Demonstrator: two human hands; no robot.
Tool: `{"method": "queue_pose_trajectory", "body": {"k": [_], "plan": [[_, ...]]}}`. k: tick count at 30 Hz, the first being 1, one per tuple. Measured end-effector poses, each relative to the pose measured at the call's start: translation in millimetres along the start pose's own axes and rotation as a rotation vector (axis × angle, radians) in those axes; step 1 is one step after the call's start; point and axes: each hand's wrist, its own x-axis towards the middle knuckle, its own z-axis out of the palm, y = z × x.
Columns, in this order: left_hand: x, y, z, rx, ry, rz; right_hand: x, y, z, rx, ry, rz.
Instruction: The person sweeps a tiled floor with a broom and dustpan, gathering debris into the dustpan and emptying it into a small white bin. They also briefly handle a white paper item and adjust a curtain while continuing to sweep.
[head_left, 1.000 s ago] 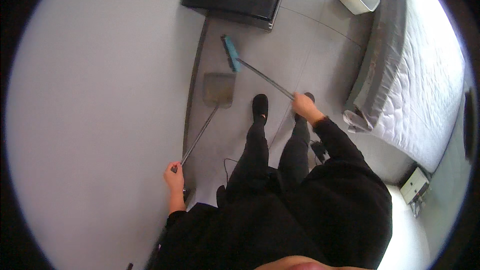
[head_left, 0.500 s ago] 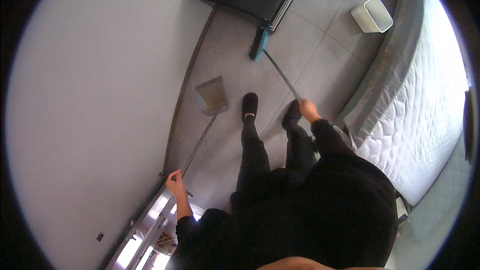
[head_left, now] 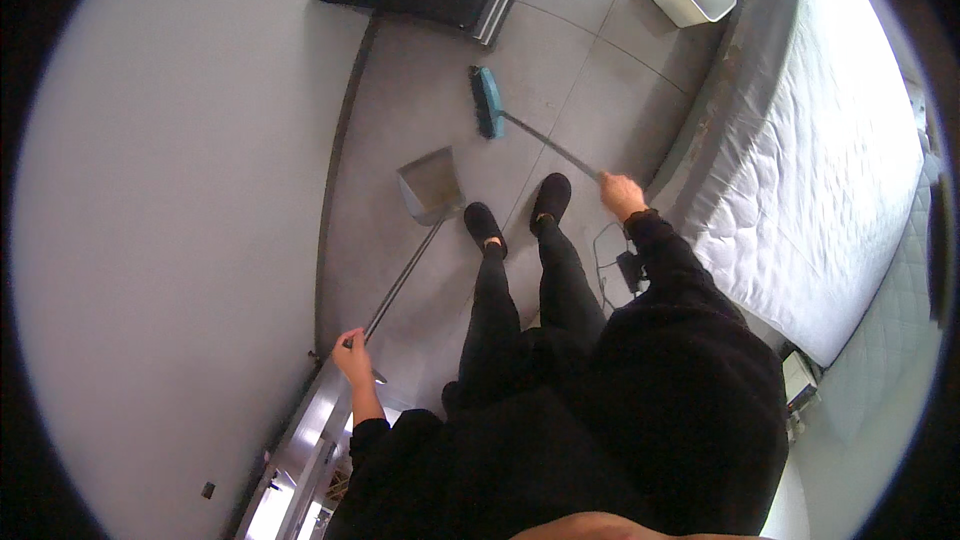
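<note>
Broom (head_left: 489, 103) held in right fingers (head_left: 609, 189), dustpan (head_left: 432, 186) in left fingers (head_left: 352, 338)

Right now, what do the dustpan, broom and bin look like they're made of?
Dustpan: probably plastic, thin-walled and dull grey. Broom: blue head likely plastic, slightly smooth; dark bristles perhaps synthetic; grey pole could be metal or plastic. Bin: likely plastic, white and smooth, with a rounded rim.

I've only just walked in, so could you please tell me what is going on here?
A person in black holds a broom in the right hand and a dustpan in the left hand. At this moment the broom's head is apart from the dustpan, farther ahead. A white bin stands near the mattress on the right.
</note>
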Motion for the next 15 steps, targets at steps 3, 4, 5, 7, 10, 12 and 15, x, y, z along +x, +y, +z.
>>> {"method": "queue_pose_trajectory", "body": {"k": [3, 4, 5, 7, 10, 12, 15], "plan": [[2, 19, 11, 0.1, -0.047, 0.108, -16, 35, -7, 0.12, 0.019, 0.156], [2, 28, 15, 0.133, -0.058, 0.181, -26, 39, -9, 0.167, 0.038, 0.114], [5, 38, 19, 0.152, -0.085, 0.185, -37, 44, -14, 0.18, 0.03, 0.107], [5, 59, 26, 0.182, -0.124, 0.254, -65, 48, -24, 0.231, 0.127, 0.08], [4, 91, 37, 0.157, -0.187, 0.268, -91, 51, -44, 0.255, 0.124, 0.245], [10, 109, 49, 0.239, -0.237, 0.246, -90, 57, -59, 0.559, 0.012, 0.3], [18, 131, 65, 0.263, -0.272, 0.317, -52, 74, -83, 0.75, -0.058, 0.332]]}}
